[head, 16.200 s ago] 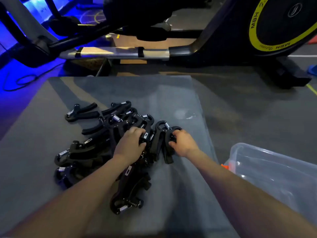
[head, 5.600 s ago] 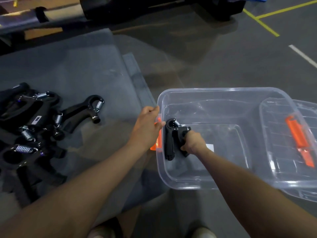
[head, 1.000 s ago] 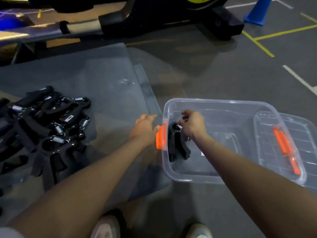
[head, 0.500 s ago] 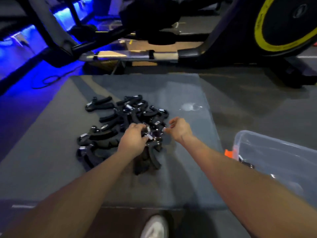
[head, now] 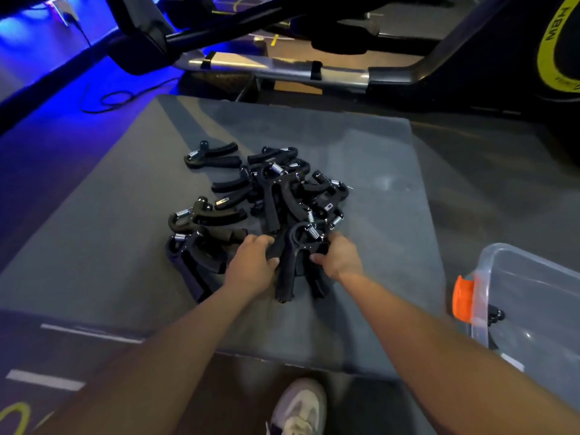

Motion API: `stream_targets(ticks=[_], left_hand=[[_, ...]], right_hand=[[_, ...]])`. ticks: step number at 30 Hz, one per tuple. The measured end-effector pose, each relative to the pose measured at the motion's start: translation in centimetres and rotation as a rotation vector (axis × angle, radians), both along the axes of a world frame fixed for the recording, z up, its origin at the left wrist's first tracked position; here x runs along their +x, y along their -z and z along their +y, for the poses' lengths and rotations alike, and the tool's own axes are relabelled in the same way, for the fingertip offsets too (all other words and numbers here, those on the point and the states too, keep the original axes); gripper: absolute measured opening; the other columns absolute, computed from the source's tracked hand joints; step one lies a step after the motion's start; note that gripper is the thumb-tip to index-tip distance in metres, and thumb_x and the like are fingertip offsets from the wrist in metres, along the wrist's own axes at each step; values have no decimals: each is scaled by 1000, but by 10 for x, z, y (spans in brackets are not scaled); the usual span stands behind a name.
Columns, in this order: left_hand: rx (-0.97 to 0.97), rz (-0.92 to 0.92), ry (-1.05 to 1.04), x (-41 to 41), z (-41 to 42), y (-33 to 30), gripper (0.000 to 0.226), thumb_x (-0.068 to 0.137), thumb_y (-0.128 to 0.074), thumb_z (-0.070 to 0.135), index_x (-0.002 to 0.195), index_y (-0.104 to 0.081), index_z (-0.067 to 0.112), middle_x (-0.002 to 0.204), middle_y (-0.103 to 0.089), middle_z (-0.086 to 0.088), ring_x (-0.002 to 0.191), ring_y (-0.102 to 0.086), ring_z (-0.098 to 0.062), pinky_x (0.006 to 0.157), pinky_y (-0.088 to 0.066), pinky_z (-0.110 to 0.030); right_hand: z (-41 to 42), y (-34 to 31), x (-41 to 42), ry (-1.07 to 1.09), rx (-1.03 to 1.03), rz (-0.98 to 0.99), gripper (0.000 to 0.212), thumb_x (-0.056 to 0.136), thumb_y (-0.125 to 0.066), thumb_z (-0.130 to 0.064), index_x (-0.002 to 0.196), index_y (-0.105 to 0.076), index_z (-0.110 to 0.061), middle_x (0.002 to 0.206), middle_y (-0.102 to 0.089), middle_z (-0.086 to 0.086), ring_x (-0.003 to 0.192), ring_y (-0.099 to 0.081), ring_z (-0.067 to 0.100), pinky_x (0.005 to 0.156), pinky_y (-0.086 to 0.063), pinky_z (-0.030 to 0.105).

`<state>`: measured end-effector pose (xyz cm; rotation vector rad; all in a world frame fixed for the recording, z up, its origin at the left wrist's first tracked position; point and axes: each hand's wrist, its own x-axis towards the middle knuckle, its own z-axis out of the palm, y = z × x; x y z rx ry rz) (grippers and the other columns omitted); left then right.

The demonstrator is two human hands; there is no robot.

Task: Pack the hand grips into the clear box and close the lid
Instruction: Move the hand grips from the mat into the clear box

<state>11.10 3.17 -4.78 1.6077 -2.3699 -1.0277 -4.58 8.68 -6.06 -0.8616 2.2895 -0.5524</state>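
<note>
- I see a grey mat on the floor, below an exercise machine.
- The clear box sits open off the mat's right edge, orange latch facing the mat.
- Hand grips lie heaped on the mat.
- My left hand and right hand both curl around one nearest hand grip.

A grey mat covers the dark floor. Far off stands an exercise machine, with blue light glowing far left.
</note>
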Motion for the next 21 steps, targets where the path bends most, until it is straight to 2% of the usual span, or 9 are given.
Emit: stream_targets(ticks=[3,5,7,8,9,11,15,18,21], left_hand=[[-1,-13,1,2,0,3,42,89,-58,21,130,-50,15,131,-44,-5,122,-51,-23,104,-43,-42],[-3,-16,-4,0,1,3,43,89,-58,21,131,-49,14,131,-44,-5,121,-52,-23,104,-44,-42],[8,-26,-3,-4,4,2,44,90,-58,22,132,-47,14,131,-44,-5,120,-52,-23,103,-45,-40],[10,-31,3,-6,6,0,45,90,-58,22,133,-47,14,131,-44,-5,120,-52,-23,103,-45,-40],[7,-30,10,-8,9,-1,45,90,-58,22,133,-47,14,131,-45,-6,120,-52,-23,103,-45,-39],[-3,-17,18,-12,14,-6,45,90,-58,21,132,-48,14,130,-45,-6,120,-52,-23,103,-44,-39],[-55,9,72,-33,25,-26,42,89,-59,20,130,-51,14,127,-48,-7,117,-53,-24,103,-43,-41],[-99,48,151,-70,42,-47,40,88,-58,17,128,-52,14,124,-51,-8,114,-55,-24,102,-43,-36],[-127,98,266,-120,70,-65,40,88,-59,16,127,-53,13,125,-52,-9,114,-56,-25,103,-43,-38]], right_hand=[[3,0,-5,69,-52,-39,51,77,-77,-17,120,-54,-3,126,-59,15,116,-57,29,97,-43,31],[5,-4,-8,72,-60,-72,43,77,-77,-16,114,-60,-2,112,-65,13,108,-60,27,90,-44,29],[7,-2,-10,89,-98,-140,25,76,-77,-14,97,-64,-7,85,-63,6,84,-60,22,78,-46,27],[8,0,-10,117,-136,-213,18,76,-77,-10,84,-60,-11,73,-59,3,70,-59,19,71,-50,29],[10,2,-11,159,-182,-314,22,78,-74,-6,74,-54,-12,66,-55,3,56,-60,14,62,-54,30],[15,2,-13,238,-276,-508,31,82,-68,3,68,-46,-14,64,-53,7,36,-58,2,44,-53,19],[36,-31,-36,315,-422,-622,32,85,-61,9,69,-45,-13,64,-51,8,30,-56,0,39,-51,15],[65,-64,-77,384,-532,-601,32,85,-60,10,67,-46,-13,65,-51,9,30,-55,-1,39,-51,14],[109,-89,-123,476,-587,-553,29,88,-60,4,70,-48,-15,66,-55,7,31,-57,-1,44,-49,17]])
